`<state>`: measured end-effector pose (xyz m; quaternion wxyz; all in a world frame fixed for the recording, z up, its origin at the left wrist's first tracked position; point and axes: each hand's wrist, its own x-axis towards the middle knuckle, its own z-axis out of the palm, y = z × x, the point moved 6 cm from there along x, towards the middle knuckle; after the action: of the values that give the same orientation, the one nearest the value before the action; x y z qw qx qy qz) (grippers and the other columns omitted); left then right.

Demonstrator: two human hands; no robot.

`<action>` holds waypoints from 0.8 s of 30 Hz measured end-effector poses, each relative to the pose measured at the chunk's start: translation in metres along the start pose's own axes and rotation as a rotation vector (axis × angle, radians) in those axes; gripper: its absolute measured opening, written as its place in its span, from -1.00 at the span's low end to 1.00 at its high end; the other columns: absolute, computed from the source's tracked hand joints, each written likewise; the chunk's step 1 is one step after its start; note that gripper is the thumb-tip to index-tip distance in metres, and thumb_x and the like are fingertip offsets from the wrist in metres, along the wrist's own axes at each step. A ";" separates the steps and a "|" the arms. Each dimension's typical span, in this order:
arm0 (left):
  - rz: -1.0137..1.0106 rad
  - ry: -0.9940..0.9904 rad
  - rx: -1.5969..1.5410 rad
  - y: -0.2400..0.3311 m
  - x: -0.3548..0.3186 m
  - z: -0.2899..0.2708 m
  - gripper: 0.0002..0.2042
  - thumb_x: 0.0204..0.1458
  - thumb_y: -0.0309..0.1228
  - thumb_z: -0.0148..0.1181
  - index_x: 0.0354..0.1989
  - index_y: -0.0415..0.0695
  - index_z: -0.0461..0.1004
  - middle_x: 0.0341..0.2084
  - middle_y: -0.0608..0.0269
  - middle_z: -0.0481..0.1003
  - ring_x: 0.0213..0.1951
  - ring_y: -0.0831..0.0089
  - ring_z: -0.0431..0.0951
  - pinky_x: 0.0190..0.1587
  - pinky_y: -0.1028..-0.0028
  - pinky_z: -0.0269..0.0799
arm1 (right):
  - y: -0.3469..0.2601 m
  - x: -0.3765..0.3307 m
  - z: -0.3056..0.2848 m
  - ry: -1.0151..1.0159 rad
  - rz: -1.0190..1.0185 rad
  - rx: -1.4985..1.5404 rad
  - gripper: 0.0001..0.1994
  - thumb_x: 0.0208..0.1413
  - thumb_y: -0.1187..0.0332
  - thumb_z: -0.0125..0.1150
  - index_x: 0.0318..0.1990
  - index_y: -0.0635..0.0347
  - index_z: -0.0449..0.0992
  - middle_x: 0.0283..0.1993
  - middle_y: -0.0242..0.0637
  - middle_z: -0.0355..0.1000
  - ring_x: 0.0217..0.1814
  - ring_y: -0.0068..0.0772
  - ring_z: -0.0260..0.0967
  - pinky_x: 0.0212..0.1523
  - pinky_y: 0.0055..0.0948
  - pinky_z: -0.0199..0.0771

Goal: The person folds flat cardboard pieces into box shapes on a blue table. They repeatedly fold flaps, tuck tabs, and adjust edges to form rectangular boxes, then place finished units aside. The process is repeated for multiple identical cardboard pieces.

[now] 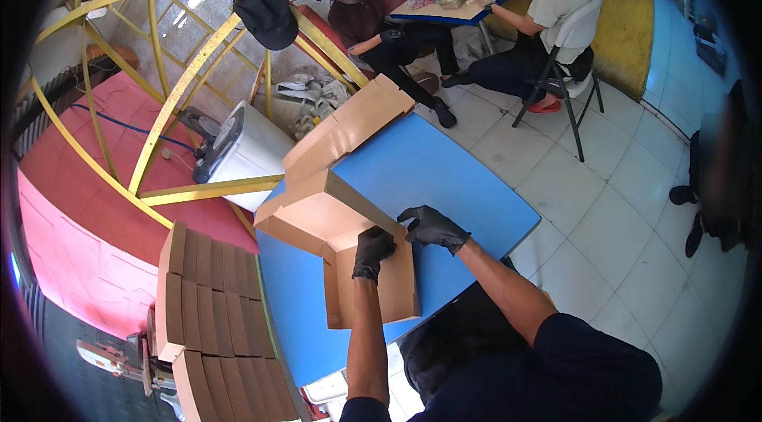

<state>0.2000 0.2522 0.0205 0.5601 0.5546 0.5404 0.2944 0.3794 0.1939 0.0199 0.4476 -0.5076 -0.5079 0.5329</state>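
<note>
An open brown cardboard box (340, 292) sits near the front of the blue table (468, 176), its lid raised on the far side. My left hand (374, 254), in a black glove, reaches inside, its curled fingers against the inner face of the right wall. From outside, my right hand (435, 229), also gloved in black, is bent around the top of that same wall near its far corner. Both sets of fingertips are partly hidden. Behind the box, another folded cardboard piece (345, 136) lies along the table's far left edge.
Stacked brown boxes (210, 307) stand left of the table. Beyond are a yellow metal frame (155, 124) with a dark cap (266, 19), a pink covered surface (87, 208) and a white appliance (254, 144). Two people sit at another table (432, 7); a third is at right.
</note>
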 end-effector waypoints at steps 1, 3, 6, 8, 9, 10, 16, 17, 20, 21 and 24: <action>0.013 0.014 -0.014 0.000 -0.001 0.000 -0.82 0.09 -0.51 0.22 -0.20 -0.35 0.62 -0.55 0.30 0.51 -0.61 0.54 0.45 -0.57 0.51 0.33 | 0.000 0.001 -0.002 0.082 -0.052 -0.006 -0.56 -0.08 0.45 0.36 0.04 0.29 0.61 -0.31 -0.09 0.62 -0.44 -0.44 0.54 -0.41 -0.40 0.56; 0.031 0.014 0.004 0.002 -0.001 0.002 -0.85 0.08 -0.53 0.21 -0.24 -0.33 0.62 -0.57 0.32 0.50 -0.61 0.54 0.45 -0.56 0.51 0.33 | 0.002 0.002 -0.003 0.260 -0.119 -0.051 -0.63 -0.08 0.46 0.34 -0.05 0.35 0.63 -0.39 -0.04 0.61 -0.45 -0.35 0.58 -0.40 -0.39 0.57; 0.081 -0.012 0.040 0.009 -0.001 0.007 -0.90 0.06 -0.55 0.19 -0.32 -0.32 0.59 -0.59 0.30 0.48 -0.60 0.51 0.47 -0.55 0.49 0.35 | 0.006 0.004 0.003 0.359 -0.138 -0.014 -0.71 -0.05 0.50 0.30 -0.11 0.35 0.62 -0.48 -0.11 0.56 -0.54 -0.42 0.51 -0.53 -0.44 0.46; 0.144 0.043 0.270 0.015 -0.003 0.008 -0.89 0.07 -0.53 0.16 -0.35 -0.29 0.60 -0.60 0.28 0.47 -0.60 0.50 0.46 -0.54 0.49 0.35 | 0.014 0.004 0.008 0.319 -0.033 0.276 -0.75 -0.07 0.51 0.30 -0.17 0.35 0.62 -0.51 -0.20 0.51 -0.60 -0.49 0.41 -0.59 -0.50 0.36; 0.150 0.028 0.194 0.015 -0.005 0.010 -0.88 0.08 -0.52 0.15 -0.36 -0.29 0.60 -0.60 0.28 0.47 -0.59 0.50 0.46 -0.54 0.49 0.35 | 0.019 0.004 0.011 0.296 0.057 0.400 -0.77 -0.08 0.52 0.30 -0.20 0.35 0.62 -0.52 -0.24 0.49 -0.63 -0.52 0.37 -0.61 -0.53 0.32; 0.140 0.034 0.156 0.014 -0.006 0.010 -0.86 0.09 -0.50 0.13 -0.36 -0.28 0.60 -0.60 0.27 0.47 -0.59 0.50 0.47 -0.53 0.49 0.35 | 0.016 0.002 0.012 0.285 0.027 0.420 -0.77 -0.07 0.50 0.31 -0.21 0.38 0.60 -0.58 -0.27 0.45 -0.66 -0.55 0.34 -0.65 -0.52 0.27; 0.177 0.057 0.332 0.005 -0.007 0.014 -0.78 0.17 -0.46 0.06 -0.26 -0.35 0.62 -0.52 0.22 0.53 -0.48 0.53 0.49 -0.44 0.44 0.38 | 0.012 -0.001 0.013 0.346 0.062 0.225 -0.76 -0.04 0.49 0.33 -0.17 0.35 0.61 -0.45 -0.20 0.55 -0.54 -0.46 0.47 -0.53 -0.41 0.44; 0.175 0.083 0.343 0.002 -0.005 0.013 -0.76 0.17 -0.46 0.05 -0.24 -0.36 0.62 -0.51 0.21 0.54 -0.46 0.53 0.50 -0.42 0.43 0.38 | 0.010 -0.001 0.013 0.356 0.029 0.214 -0.76 -0.05 0.50 0.34 -0.17 0.35 0.61 -0.43 -0.20 0.56 -0.52 -0.45 0.49 -0.51 -0.40 0.45; 0.263 0.074 0.223 -0.002 -0.002 0.017 -0.76 0.18 -0.48 0.07 -0.19 -0.39 0.62 -0.48 0.19 0.57 -0.42 0.50 0.47 -0.34 0.37 0.38 | 0.013 -0.001 0.013 0.365 0.052 0.205 -0.74 -0.05 0.50 0.35 -0.15 0.35 0.61 -0.40 -0.19 0.57 -0.51 -0.44 0.50 -0.50 -0.39 0.46; 0.250 0.071 0.216 -0.005 0.000 0.017 -0.76 0.18 -0.48 0.07 -0.19 -0.39 0.62 -0.48 0.19 0.58 -0.42 0.50 0.46 -0.34 0.36 0.38 | 0.014 -0.001 0.013 0.352 0.071 0.247 -0.73 -0.05 0.50 0.36 -0.14 0.35 0.61 -0.41 -0.19 0.56 -0.52 -0.44 0.49 -0.51 -0.39 0.45; 0.226 0.115 0.259 -0.007 0.001 0.013 -0.77 0.18 -0.49 0.08 -0.19 -0.40 0.62 -0.47 0.24 0.57 -0.43 0.54 0.43 -0.36 0.38 0.36 | 0.015 -0.004 0.014 0.333 0.081 0.288 -0.70 -0.04 0.51 0.36 -0.10 0.35 0.59 -0.44 -0.21 0.54 -0.55 -0.46 0.46 -0.54 -0.40 0.41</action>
<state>0.2107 0.2478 0.0108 0.4156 0.6616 0.5390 0.3147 0.3669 0.1875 0.0054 0.5712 -0.5397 -0.3248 0.5262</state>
